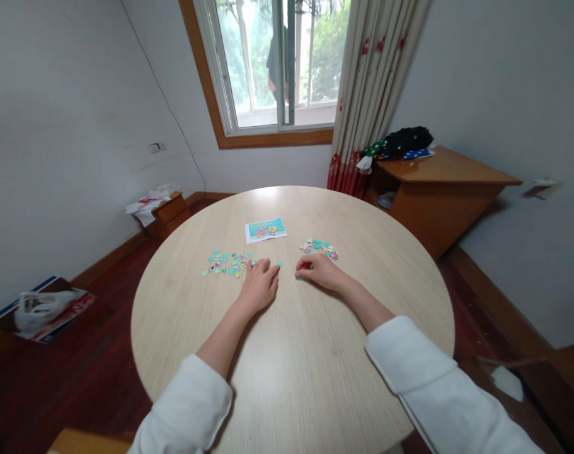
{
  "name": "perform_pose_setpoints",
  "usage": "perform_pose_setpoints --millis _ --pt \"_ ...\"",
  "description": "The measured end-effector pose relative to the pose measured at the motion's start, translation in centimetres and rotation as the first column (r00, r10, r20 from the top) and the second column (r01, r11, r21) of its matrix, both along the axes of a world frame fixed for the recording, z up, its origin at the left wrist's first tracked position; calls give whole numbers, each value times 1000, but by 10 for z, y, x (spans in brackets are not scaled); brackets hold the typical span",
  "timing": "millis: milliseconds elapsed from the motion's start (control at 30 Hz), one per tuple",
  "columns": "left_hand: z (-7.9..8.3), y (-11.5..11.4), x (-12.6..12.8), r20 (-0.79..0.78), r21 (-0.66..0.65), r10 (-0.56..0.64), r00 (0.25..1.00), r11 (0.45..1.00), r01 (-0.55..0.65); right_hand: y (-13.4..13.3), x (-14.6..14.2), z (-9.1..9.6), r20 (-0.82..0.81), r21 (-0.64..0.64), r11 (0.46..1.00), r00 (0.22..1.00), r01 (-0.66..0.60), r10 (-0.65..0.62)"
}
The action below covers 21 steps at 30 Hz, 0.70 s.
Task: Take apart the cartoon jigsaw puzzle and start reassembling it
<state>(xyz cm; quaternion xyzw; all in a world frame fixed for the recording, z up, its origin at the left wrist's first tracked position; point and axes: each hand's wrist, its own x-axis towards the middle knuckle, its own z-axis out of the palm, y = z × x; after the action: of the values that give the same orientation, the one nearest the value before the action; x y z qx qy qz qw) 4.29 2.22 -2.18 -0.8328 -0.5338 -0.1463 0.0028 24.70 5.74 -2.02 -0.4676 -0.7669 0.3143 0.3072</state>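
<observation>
My left hand [259,285] rests on the table with its fingers stretched out. Its fingertips lie at the right edge of a loose spread of jigsaw puzzle pieces [225,263], mostly teal with some yellow and pink. One small teal piece [280,263] lies just beyond those fingers. My right hand [322,270] is closed in a pinch, and a teal puzzle piece [298,277] shows at its fingertips. Just behind this hand is a second heap of puzzle pieces [321,244], some teal, some pink, some pale. A picture sheet [266,230] with cartoon figures on teal lies farther back.
The round wooden table [287,366] stands before a window [281,63] and a curtain [372,75]. A wooden desk [450,176] with a pile of cloth [404,144] is at the back right. On the floor at left lies a plastic bag [43,309] on a flat board.
</observation>
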Motion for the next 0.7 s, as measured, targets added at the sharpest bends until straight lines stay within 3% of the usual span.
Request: perform_pose_setpoints --millis 100,267,400,500,700 --pt "-1 0 0 11 11 0 1000 1000 0 -5 -12 -3 38 8 1000 999 -29 29" --pt "1 -1 0 10 -8 -20 1000 1000 20 -1 -2 3 91 178 984 995 27 -44" --pt "5 -7 3 11 -17 -165 986 986 166 5 30 12 78 117 980 982 164 -174" --pt "8 -12 6 -21 -55 -230 973 972 228 8 53 13 189 33 981 963 189 -192" --pt "9 -7 4 -62 -58 -65 996 996 62 12 68 7 230 -14 978 952 209 -200"
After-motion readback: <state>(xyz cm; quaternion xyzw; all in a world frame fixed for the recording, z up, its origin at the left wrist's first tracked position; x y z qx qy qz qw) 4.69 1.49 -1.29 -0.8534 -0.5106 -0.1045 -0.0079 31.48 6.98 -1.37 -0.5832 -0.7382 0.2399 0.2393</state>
